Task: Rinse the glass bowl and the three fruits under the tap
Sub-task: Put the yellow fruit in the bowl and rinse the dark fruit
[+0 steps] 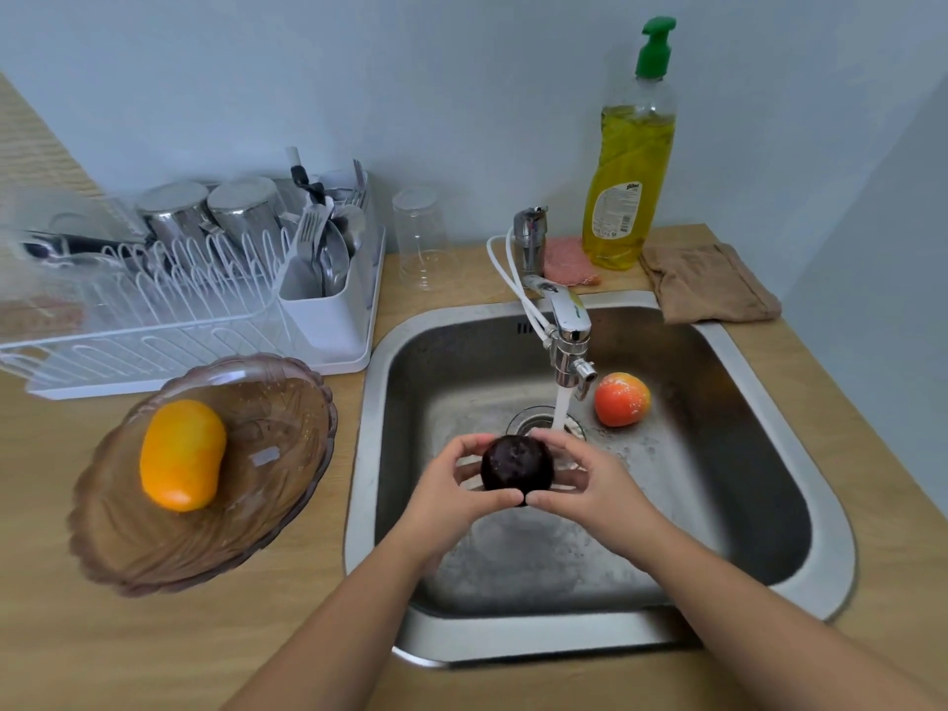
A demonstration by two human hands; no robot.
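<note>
- The left hand (451,497) and right hand (585,484) are cupped around a dark purple fruit (517,463), with the thumb tips nearly meeting at its near side and the fingers wrapped behind it, so it's gripped from both sides.
- That dark fruit is held over the sink (800,438), just in front of the drain (533,420), and water drops can be seen on its skin.
- Water is running from the tap (567,333); the stream lands just behind the fruit, by the right hand's fingertips, and whether it actually hits the fruit can't be told.
- A red-orange fruit (621,399) is left lying on the sink floor, to the right of the stream, wet and well apart from the hands.
- The glass bowl (154,546), tinted brownish with a scalloped rim, is parked on the wooden counter (102,649) left of the sink, and an orange-yellow fruit (182,454) is sitting inside it.
- Behind the bowl, a white dish rack (179,320) is loaded with steel cups and cutlery.
- A clear tumbler (421,238) is stood upside down between the rack and the tap.
- Behind the sink, a yellow dish soap bottle (628,182) with a green pump is stood up, with a pink sponge (567,261) just left of it and a folded brown cloth (710,282) on its right, at the sink's back corner.
</note>
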